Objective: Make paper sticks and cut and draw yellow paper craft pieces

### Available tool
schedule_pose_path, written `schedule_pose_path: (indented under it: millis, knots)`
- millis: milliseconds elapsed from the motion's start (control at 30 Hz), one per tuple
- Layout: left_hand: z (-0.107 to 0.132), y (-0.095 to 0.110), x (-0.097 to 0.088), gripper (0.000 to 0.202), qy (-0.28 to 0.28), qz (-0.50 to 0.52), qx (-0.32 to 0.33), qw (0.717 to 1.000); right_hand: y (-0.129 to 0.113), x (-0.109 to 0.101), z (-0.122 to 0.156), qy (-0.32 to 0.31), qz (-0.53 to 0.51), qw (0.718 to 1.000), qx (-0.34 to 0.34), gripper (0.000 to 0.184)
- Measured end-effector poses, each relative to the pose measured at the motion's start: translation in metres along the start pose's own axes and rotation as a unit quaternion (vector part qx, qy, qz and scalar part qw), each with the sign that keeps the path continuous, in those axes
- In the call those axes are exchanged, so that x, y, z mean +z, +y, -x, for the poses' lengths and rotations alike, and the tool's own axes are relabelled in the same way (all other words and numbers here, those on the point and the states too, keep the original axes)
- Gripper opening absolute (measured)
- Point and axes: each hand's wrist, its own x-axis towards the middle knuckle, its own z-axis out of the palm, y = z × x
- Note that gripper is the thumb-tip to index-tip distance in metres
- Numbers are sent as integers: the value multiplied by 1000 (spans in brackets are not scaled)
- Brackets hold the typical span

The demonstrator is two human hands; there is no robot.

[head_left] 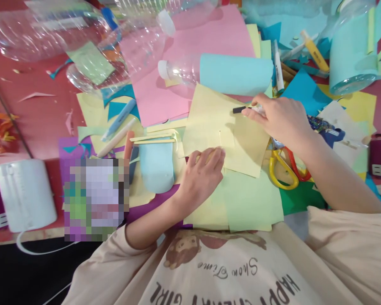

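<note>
My right hand (281,118) is closed round a marker (241,109) whose black tip points left, held just above the top right part of a pale yellow sheet of paper (216,123). My left hand (203,173) is curled, fingers pressed on the lower edge of that sheet; whether it holds something I cannot make out. The sheet lies on more yellow and green paper (250,203). Yellow-handled scissors (282,171) lie under my right wrist.
Clear plastic bottles (51,29) lie at the far left. One bottle wrapped in light blue paper (235,74) lies behind the sheet; another (352,55) stands at the far right. Pink paper (190,55), markers (119,120), a white roll (25,192) and scraps cover the red table.
</note>
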Motion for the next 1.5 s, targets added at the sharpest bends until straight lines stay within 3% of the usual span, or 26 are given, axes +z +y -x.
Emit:
schedule_pose_path:
  millis: [167, 200, 300, 367, 433, 567, 633, 700, 733, 767, 800, 900, 967, 1200, 1300, 1367, 1500]
  knots:
    - [0, -2, 2, 36, 12, 7, 1, 1000, 6, -21, 13, -85, -33, 993, 70, 30]
    - [0, -2, 2, 37, 11, 11, 0, 1000, 8, -26, 19, -103, -60, 991, 63, 34]
    - [0, -4, 3, 38, 9, 25, -2, 1000, 15, -33, 35, -124, -170, 977, 37, 72]
    - [0, -5, 3, 38, 11, 31, -3, 999, 16, -33, 45, -114, -252, 960, 52, 82]
    - [-1, -5, 2, 37, 12, 31, -3, 999, 13, -29, 51, -81, -333, 935, 89, 72]
    - [-2, -5, 1, 36, 3, 17, -4, 1000, 8, -20, 54, -4, -468, 872, 144, 24]
    - [-3, -5, 0, 35, 2, 12, -2, 1000, 9, -16, 52, -21, -554, 819, 150, 25]
    - [-3, -5, 0, 33, 4, 13, 2, 1000, 12, -12, 52, -78, -628, 762, 136, 33]
    - [-3, -5, 0, 32, 5, 15, 5, 1000, 13, -10, 54, -102, -644, 749, 121, 33]
    - [-3, -5, -1, 32, 6, 17, 7, 1000, 13, -8, 56, -116, -637, 755, 99, 32]
    - [-3, -5, -1, 33, 6, 18, 10, 1000, 13, -5, 61, -109, -605, 785, 74, 30]
    - [-4, -6, -1, 36, -1, 24, 11, 1000, 9, 7, 77, -75, -347, 935, -6, 34]
    - [-4, -6, -1, 38, -10, 41, 3, 999, 5, 13, 85, -83, -211, 972, -61, 27]
    - [-3, -7, 0, 41, -15, 64, -11, 998, -2, 13, 85, -93, -107, 977, -159, 8]
    - [-2, -7, 1, 40, -11, 67, -10, 998, -1, 14, 81, -85, -76, 981, -157, 6]
    - [-2, -8, 1, 40, -6, 71, -9, 997, 3, 17, 77, -47, -76, 988, -127, 4]
    - [-2, -8, 2, 38, 6, 62, -5, 998, 7, 17, 65, 90, -80, 991, -66, 6]
